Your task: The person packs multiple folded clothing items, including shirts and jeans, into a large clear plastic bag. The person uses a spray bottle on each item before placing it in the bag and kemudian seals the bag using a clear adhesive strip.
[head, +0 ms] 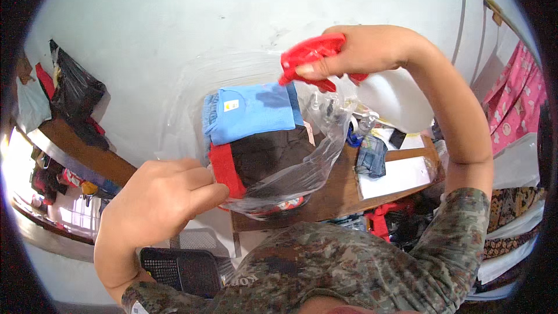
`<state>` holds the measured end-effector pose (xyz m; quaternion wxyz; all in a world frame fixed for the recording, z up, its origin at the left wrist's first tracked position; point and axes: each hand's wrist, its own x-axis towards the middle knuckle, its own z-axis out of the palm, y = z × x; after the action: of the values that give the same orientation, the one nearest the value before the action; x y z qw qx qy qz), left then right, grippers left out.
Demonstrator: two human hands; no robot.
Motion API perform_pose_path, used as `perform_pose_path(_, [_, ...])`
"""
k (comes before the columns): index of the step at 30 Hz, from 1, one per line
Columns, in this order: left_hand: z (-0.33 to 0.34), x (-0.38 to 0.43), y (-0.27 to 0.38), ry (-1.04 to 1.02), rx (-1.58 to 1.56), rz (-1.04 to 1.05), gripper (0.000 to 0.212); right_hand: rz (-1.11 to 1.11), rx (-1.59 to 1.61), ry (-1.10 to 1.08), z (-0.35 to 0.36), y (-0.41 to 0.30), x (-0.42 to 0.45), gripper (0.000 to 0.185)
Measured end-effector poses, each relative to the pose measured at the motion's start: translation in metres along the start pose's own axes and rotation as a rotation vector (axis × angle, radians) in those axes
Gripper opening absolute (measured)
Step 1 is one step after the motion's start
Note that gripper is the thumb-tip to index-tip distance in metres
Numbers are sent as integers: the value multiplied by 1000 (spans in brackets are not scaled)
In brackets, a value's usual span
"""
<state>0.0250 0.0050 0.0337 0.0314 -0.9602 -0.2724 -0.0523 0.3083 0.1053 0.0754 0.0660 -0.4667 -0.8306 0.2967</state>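
My right hand is raised and closed around a bright red item, partly hidden by the fingers; I cannot tell what it is made of. Below it, a large clear plastic bag spreads open around folded clothes. Among these are a light blue shirt with a white neck label, a black garment and a red garment. Denim-blue cloth shows at the blue shirt's side. My left hand pinches the near left rim of the bag, beside the red garment.
A brown wooden table carries the bag, white paper and a small folded denim piece. A black plastic basket stands low left. Bags hang at left; pink patterned cloth hangs at right. A wall rises behind.
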Motion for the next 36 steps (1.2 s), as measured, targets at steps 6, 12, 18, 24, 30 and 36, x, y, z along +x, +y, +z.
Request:
perform_pose_path(6, [4,-7,5,32,-30,-68,20,-55,283,236,-8,67,10,37])
perform_pose_path(12, [8,-7,27,278,-72,-202,15,-21,666,479,48,212,33,51])
perform_pose_path(18, [43,-24,60,610,-273,-103,27,45,886,924,239,390,128,41])
perform_pose_path(24, [86,9,79,641,-712,-291,30,122,572,1105,315,397,108,64])
perform_pose_path(30, [99,7,81,489,-853,-376,24,804,97,931,318,448,19,75])
perform_pose_path(36, [105,-10,81,675,-950,-241,22,1399,193,699,318,456,-5,87])
